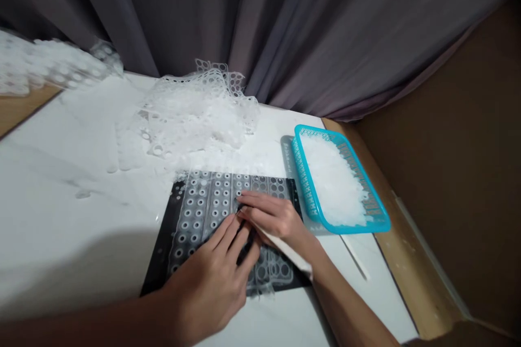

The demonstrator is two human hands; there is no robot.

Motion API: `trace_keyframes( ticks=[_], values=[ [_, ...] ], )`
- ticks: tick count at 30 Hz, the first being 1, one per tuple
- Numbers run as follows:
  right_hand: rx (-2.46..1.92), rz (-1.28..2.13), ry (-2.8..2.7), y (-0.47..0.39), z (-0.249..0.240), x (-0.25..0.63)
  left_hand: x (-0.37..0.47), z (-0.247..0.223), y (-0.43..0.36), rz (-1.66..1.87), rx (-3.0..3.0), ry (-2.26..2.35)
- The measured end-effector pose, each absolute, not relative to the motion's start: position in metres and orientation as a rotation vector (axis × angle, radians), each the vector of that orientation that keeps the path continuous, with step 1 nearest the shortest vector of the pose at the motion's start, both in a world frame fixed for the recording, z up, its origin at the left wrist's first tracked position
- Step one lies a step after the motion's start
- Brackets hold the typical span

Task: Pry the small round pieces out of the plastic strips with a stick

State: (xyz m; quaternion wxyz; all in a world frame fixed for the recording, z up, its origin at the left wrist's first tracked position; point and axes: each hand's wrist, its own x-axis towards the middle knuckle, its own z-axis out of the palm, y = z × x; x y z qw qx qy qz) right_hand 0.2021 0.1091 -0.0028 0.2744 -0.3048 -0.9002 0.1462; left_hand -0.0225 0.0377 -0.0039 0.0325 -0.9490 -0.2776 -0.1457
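Clear plastic sheets with rows of round holes lie over a black mat on the white table. My left hand rests on the sheets, its fingers pressed down near the middle. Touching its fingertips, my right hand is closed around a flat white strip that slants toward my right wrist. The tip of the strip is hidden between the fingers. On the right side of the mat, the sheets show larger dark circles.
A blue basket of small white pieces stands at the right. Perforated plastic scraps are heaped behind the mat, with more sheets at the far left. A thin white stick lies below the basket. A grey curtain hangs behind.
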Motion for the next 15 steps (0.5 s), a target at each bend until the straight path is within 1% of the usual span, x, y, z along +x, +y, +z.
trace_keyframes(
  ticks=[4,8,12,15],
  values=[
    [-0.781,0.154,-2.511,0.105,-0.004,0.199,-0.022,0.0,0.039,-0.476,-2.951,-0.869],
    [-0.789,0.003,-2.571,0.104,-0.001,0.193,-0.022,-0.001,0.039,-0.538,-2.985,-0.917],
    [-0.845,-0.048,-2.563,0.106,-0.006,0.19,-0.023,-0.005,0.038,-0.607,-3.016,-0.95],
    [-0.937,0.011,-2.458,0.111,-0.009,0.187,-0.024,-0.01,0.037,-0.652,-2.996,-0.951]
  ],
)
